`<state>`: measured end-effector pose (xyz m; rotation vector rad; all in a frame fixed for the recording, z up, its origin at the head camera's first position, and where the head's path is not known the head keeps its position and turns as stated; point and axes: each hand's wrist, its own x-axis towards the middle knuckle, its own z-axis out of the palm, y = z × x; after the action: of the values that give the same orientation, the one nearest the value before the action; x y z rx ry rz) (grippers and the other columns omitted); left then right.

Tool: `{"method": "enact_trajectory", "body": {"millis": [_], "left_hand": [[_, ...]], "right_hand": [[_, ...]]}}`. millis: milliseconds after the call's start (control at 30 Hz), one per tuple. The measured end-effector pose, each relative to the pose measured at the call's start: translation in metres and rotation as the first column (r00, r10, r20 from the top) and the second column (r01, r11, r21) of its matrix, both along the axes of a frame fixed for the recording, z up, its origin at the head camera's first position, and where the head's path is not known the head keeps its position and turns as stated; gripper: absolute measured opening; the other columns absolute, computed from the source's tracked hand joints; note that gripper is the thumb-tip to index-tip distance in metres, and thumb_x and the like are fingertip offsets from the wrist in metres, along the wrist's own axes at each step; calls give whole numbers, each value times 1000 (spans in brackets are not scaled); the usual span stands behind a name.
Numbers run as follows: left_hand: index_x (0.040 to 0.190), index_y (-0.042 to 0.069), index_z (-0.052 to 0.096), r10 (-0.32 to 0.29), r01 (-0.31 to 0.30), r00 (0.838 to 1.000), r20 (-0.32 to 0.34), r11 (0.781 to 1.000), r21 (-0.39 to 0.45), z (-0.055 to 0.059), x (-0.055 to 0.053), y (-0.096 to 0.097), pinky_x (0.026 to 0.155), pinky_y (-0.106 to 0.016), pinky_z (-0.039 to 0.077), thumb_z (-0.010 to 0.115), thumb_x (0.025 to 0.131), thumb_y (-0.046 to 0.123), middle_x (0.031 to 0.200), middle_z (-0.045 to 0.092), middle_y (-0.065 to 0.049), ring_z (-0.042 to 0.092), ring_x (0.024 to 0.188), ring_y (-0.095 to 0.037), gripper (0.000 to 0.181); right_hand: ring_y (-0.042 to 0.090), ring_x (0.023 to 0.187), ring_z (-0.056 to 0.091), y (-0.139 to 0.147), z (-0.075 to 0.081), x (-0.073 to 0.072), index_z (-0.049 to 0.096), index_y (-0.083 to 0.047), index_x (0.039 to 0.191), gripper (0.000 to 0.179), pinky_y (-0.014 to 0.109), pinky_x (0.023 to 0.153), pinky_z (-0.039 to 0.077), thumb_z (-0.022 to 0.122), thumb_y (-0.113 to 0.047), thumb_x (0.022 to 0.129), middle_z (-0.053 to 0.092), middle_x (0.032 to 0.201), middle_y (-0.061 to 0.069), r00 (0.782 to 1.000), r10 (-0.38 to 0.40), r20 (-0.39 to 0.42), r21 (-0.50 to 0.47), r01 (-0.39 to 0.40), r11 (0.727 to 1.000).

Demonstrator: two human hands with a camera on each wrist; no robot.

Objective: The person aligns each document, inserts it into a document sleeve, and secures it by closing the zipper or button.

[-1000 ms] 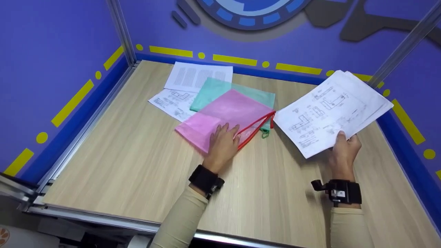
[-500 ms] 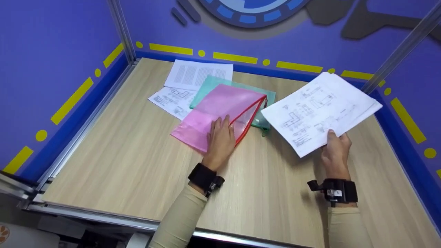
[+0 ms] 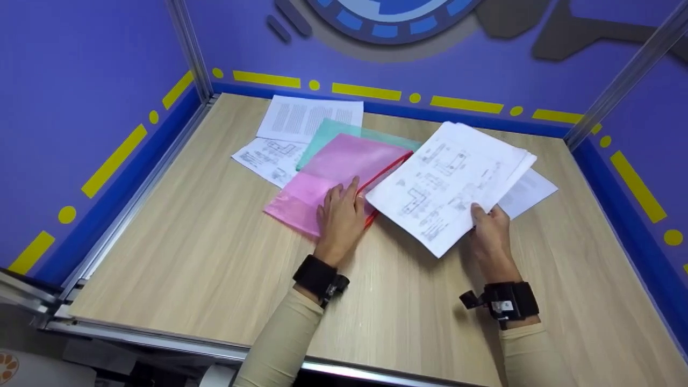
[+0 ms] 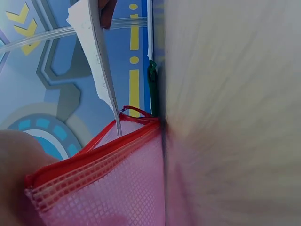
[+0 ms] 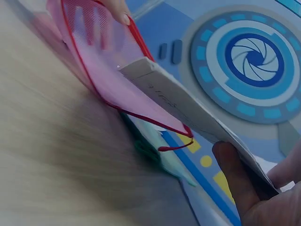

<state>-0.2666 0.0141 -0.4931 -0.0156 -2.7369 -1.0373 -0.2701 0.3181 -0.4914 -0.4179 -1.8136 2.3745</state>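
A pink mesh zip pouch (image 3: 333, 177) with a red zip edge lies on the table, its mouth gaping toward the right. My left hand (image 3: 342, 223) lies over it and pinches the upper layer near the red edge, holding it raised. My right hand (image 3: 492, 231) grips a stack of printed papers (image 3: 446, 183), thumb on top, tilted above the table. In the right wrist view the papers' (image 5: 183, 101) leading corner is at the pouch's (image 5: 122, 89) open mouth. The left wrist view has the papers' (image 4: 96, 56) lower tip behind the red upper edge (image 4: 99, 153).
A green pouch (image 3: 328, 137) lies partly under the pink one. Behind to the left are two printed sheets, one with text columns (image 3: 309, 115) and one with drawings (image 3: 269, 158). Another sheet (image 3: 529, 193) shows beyond the held stack. Blue walls enclose the wooden table (image 3: 204, 258).
My right hand has carried the papers left to the pouch's mouth, uncovering a sheet at the right. My left hand has shifted the pink pouch slightly left and back, over the green one.
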Motion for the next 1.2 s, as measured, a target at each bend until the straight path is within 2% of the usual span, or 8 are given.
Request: {"method": "enact_trajectory", "body": {"millis": [267, 467, 600, 700, 867, 1067, 1200], "left_hand": [[169, 19, 28, 1, -7, 999, 46, 988, 152, -3, -4, 1, 119, -74, 21, 42, 114, 26, 167, 27, -29, 17, 157, -53, 57], [170, 22, 25, 3, -12, 997, 73, 993, 116, -3, -4, -1, 121, -73, 16, 37, 116, 32, 170, 22, -27, 13, 158, -52, 57], [170, 22, 26, 18, -23, 999, 46, 994, 111, -3, -5, -1, 122, -71, 18, 37, 116, 32, 170, 23, -27, 14, 157, -53, 56], [169, 19, 28, 25, -24, 1000, -5, 992, 123, -4, -5, -2, 122, -69, 22, 38, 116, 29, 167, 27, -29, 17, 156, -54, 55], [170, 16, 25, 48, -36, 996, -76, 987, 158, -5, -6, -2, 122, -64, 28, 38, 115, 25, 165, 30, -29, 21, 155, -53, 56], [171, 16, 17, 60, -42, 995, -73, 974, 224, -2, -7, -2, 123, -63, 27, 38, 116, 23, 166, 27, -28, 19, 158, -48, 59], [171, 16, 18, 51, -40, 998, -46, 976, 214, -2, -7, -2, 123, -66, 23, 37, 116, 25, 168, 25, -26, 17, 158, -48, 59]], "right_hand": [[11, 110, 68, -23, -7, 2, 38, 9, 157, 47, 24, 94, 55, 45, -8, 113, 65, 127, 5, 988, 153, 10, 119, -154, 981], [13, 110, 71, -31, -10, 5, 39, 10, 155, 46, 26, 92, 56, 44, -10, 114, 67, 131, 14, 953, 301, 22, 195, -299, 934], [16, 115, 70, -32, -11, 4, 39, 10, 156, 46, 28, 94, 57, 42, -9, 114, 61, 140, 23, 926, 376, 29, 209, -374, 904], [17, 115, 71, -32, -11, 4, 38, 10, 156, 45, 29, 93, 58, 39, -7, 114, 60, 142, 25, 917, 396, 47, 205, -397, 895], [17, 112, 71, -32, -11, 4, 40, 11, 153, 43, 29, 91, 58, 39, -6, 114, 62, 138, 24, 917, 397, 48, 218, -398, 891], [18, 111, 72, -32, -13, 5, 42, 13, 151, 42, 29, 91, 57, 39, -5, 113, 65, 134, 24, 906, 422, 46, 253, -419, 872], [20, 113, 71, -32, -13, 6, 43, 11, 152, 42, 30, 91, 58, 39, -5, 113, 63, 137, 27, 898, 439, 30, 274, -430, 860]]}}
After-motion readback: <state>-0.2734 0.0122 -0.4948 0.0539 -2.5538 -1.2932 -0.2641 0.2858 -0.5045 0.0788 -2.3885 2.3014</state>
